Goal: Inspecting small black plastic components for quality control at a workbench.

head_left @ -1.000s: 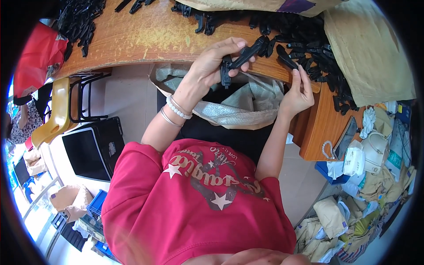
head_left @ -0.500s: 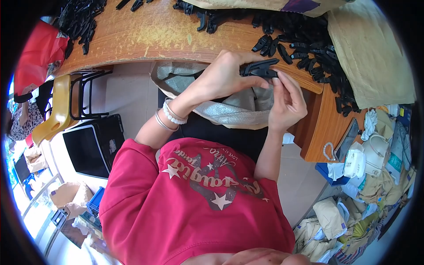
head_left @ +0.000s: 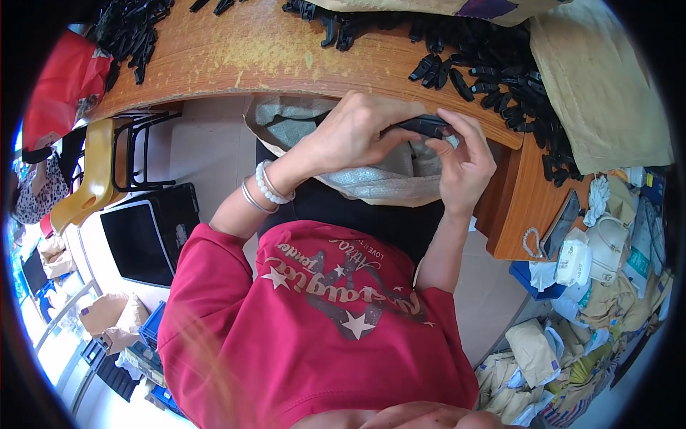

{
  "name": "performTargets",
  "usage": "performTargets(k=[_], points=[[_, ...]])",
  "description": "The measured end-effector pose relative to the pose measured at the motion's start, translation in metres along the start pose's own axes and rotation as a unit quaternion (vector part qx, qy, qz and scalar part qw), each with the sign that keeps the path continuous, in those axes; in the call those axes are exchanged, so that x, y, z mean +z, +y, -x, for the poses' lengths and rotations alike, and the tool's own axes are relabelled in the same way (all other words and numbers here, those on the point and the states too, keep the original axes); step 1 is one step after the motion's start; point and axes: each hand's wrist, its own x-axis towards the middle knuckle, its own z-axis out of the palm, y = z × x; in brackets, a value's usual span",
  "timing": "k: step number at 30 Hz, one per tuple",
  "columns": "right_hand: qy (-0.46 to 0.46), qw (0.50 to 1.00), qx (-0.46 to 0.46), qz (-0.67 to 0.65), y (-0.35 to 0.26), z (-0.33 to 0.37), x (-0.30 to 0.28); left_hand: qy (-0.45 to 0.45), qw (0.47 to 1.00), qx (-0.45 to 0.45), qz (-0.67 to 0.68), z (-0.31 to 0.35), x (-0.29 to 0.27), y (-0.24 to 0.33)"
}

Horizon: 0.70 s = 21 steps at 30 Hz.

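Just off the front edge of the wooden table, both hands meet at a black plastic clip (head_left: 426, 126). My left hand (head_left: 361, 129), with bracelets at its wrist, grips the clip's left end between thumb and fingers. From the other side, my right hand (head_left: 466, 154) pinches its right end with the fingertips. Fingers cover part of the clip at both ends. Below the hands, a pale woven sack (head_left: 379, 179) hangs open across my lap. Similar black pieces (head_left: 511, 82) lie heaped on the table beyond my right hand.
Another heap of black pieces (head_left: 128, 32) covers the far left of the wooden table (head_left: 264, 53), beside a red bag (head_left: 61, 89). A brown paper sack (head_left: 600, 93) stands at the right. A phone (head_left: 561, 225) and a bead bracelet (head_left: 530, 243) lie near the table's right end.
The clip has come a little nearer to me and its two arms, spread before, now look pressed together. My left hand has dropped slightly, and the right fingers have curled in.
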Motion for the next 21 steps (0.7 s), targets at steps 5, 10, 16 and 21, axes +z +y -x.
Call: performTargets(k=[5, 10, 16, 21], points=[[-0.104, 0.994, 0.028, 0.030, 0.014, -0.004, -0.010, -0.047, 0.995, -0.078, 0.039, 0.008, -0.003, -0.003], [0.046, 0.985, -0.034, 0.165, 0.034, -0.019, -0.012, -0.005, 0.994, 0.031, -0.106, 0.006, -0.011, -0.022], [0.083, 0.900, -0.054, 0.425, 0.043, -0.048, -0.001, 0.079, 0.857, 0.026, -0.509, -0.049, -0.021, -0.075], [0.091, 0.883, -0.102, 0.449, 0.047, -0.050, 0.000, 0.030, 0.825, -0.006, -0.564, -0.059, -0.019, -0.081]])
